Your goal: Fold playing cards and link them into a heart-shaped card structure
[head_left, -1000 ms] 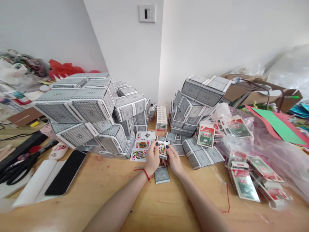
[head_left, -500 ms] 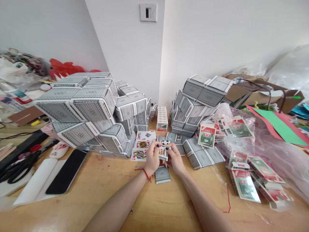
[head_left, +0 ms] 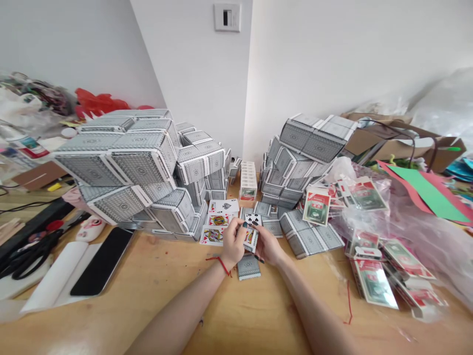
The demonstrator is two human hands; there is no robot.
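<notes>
Between my two hands are playing cards (head_left: 253,220), with a black-pip card standing above a red-and-yellow court card. My left hand (head_left: 233,242) is closed on their left side, thumb on the front. My right hand (head_left: 269,243) grips the right side, some fingers hidden behind. Just below lies a grey-backed card piece (head_left: 249,267), flat on the table. Left of my hands, face-up cards (head_left: 214,234) rest in a column, an ace of spades (head_left: 224,206) at its far end. Folded grey card blocks (head_left: 272,228) lie right behind my hands.
Large stacks of folded-card boxes rise at left (head_left: 136,167) and right (head_left: 295,158). A clear case (head_left: 248,180) stands between them. Opened card packets (head_left: 375,281) and plastic wrap (head_left: 417,246) lie right. A black phone (head_left: 102,261) and scissors (head_left: 35,251) lie left.
The black-pip card now shows more of its face above the court card. My right thumb has shifted on the cards, and the held cards have tilted slightly.
</notes>
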